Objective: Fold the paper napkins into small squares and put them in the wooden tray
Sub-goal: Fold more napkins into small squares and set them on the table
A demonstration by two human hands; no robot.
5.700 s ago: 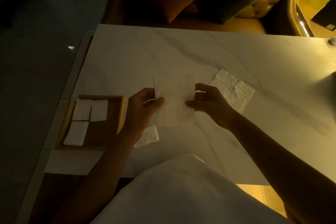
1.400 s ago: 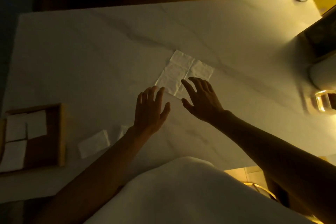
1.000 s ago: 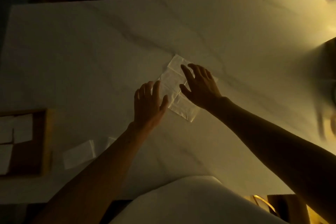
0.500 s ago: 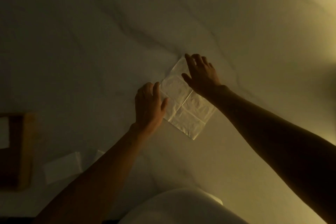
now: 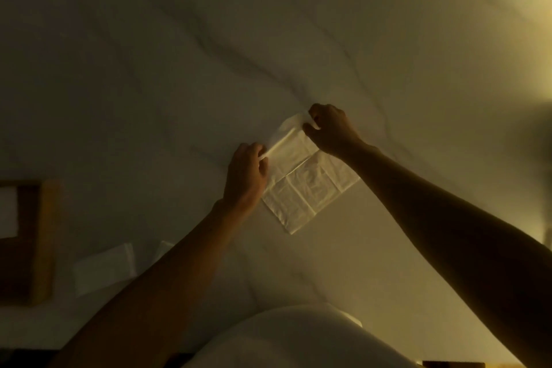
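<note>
napkin paper, creased into quarters, lies on the white marble table near the middle of the view, turned so its corners point up, down and to the sides like a diamond. its far edge is lifted off the surface and curled toward the person, forming a raised strip between the two hands. left hand pinches the left end of that raised edge between thumb and fingertips, the other fingers curled in over the paper's left corner. right hand pinches the far end of the same edge, thumb and fingertips pressed together on the paper, knuckles up. the near half of the napkin still rests flat on the table, its lowest corner pointing toward the person's body. both bare forearms reach in from the bottom of the view, the left one crossing over a folded napkin square that lies flat on the table, well apart from the one being worked. at the left edge sits the wooden tray, only partly in view, with a folded white napkin lying in it. a pale garment fills the bottom centre. lighting is dim and warm, so fine detail of the fingertips is hard to make out.
</note>
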